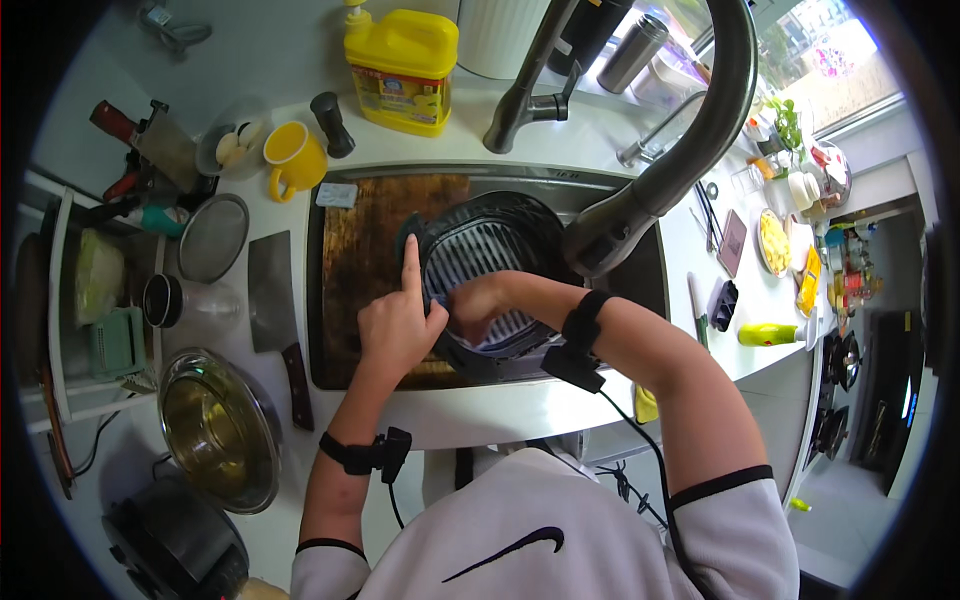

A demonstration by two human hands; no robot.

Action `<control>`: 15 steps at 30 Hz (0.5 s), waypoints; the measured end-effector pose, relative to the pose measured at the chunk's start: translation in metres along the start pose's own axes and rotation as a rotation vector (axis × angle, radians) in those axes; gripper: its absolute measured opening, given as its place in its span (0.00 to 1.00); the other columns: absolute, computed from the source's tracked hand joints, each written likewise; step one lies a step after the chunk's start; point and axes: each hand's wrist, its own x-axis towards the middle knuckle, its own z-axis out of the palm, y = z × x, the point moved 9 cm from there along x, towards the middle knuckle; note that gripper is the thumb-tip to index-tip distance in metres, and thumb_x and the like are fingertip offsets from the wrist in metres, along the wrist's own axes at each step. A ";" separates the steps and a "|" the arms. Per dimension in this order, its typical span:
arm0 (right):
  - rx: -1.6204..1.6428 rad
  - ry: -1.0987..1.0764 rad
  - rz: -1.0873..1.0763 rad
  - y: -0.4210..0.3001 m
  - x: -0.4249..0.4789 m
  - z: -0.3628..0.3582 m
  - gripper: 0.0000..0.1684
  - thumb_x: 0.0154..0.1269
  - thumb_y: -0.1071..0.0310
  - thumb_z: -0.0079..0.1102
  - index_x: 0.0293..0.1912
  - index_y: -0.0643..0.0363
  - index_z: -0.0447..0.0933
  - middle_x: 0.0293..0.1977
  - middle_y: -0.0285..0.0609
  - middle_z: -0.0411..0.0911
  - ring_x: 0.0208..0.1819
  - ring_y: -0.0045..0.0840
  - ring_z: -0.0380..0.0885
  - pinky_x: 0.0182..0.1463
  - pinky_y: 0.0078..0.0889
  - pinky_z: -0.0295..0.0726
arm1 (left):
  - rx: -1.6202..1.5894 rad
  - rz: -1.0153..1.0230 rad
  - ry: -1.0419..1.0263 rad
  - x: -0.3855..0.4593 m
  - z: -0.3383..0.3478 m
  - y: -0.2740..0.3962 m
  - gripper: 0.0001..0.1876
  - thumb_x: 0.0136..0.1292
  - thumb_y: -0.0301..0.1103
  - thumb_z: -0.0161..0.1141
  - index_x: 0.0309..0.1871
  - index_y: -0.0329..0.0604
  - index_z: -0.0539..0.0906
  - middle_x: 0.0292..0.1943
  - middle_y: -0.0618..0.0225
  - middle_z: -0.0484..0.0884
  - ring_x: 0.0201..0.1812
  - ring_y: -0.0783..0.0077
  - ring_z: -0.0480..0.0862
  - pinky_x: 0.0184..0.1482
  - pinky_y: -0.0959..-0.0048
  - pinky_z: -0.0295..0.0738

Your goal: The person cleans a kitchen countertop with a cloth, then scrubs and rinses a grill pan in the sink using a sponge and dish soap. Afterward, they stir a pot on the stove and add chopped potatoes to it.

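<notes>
A black air fryer basket point(491, 206) with a ribbed bottom rests partly over a dark-stained wooden cutting board point(367, 247) and partly over the sink point(634, 300). My left hand point(397, 322) grips the near left side of its rim, thumb along the edge and index finger stretched out towards a dark part that looks like the handle. Inside the basket, low over the ribs, is my right hand point(480, 304), curled and motion-blurred. Something bluish shows beside its fingers; what it is, or whether I hold it, is unclear.
The grey faucet point(637, 202) arches over the basket's right side. Left of the sink lie a cleaver point(274, 300) and a metal bowl point(217, 427). Behind stand a yellow mug point(296, 157) and a yellow jug point(401, 71). A knife point(698, 311) and a phone point(732, 247) lie right.
</notes>
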 end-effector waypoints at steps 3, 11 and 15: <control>0.876 0.582 -0.106 0.041 -0.004 -0.041 0.08 0.55 0.71 0.58 0.34 0.64 0.81 0.30 0.47 0.81 0.31 0.33 0.81 0.34 0.36 0.81 | -0.007 0.020 -0.003 0.000 0.001 0.002 0.46 0.55 0.38 0.55 0.75 0.40 0.43 0.18 0.52 0.79 0.22 0.49 0.81 0.28 0.54 0.76; 1.414 1.069 -0.019 0.092 -0.026 -0.062 0.09 0.45 0.76 0.61 0.31 0.63 0.81 0.26 0.46 0.79 0.31 0.28 0.79 0.38 0.34 0.77 | 0.020 0.033 -0.023 0.001 0.003 0.001 0.47 0.54 0.38 0.55 0.75 0.39 0.43 0.17 0.54 0.79 0.21 0.49 0.81 0.27 0.54 0.75; 0.574 0.678 0.045 0.032 -0.007 -0.046 0.12 0.50 0.69 0.57 0.34 0.65 0.82 0.31 0.50 0.81 0.35 0.35 0.80 0.40 0.40 0.75 | 0.027 0.051 0.010 0.004 0.002 0.004 0.47 0.54 0.41 0.55 0.75 0.39 0.44 0.17 0.55 0.79 0.20 0.51 0.81 0.26 0.55 0.76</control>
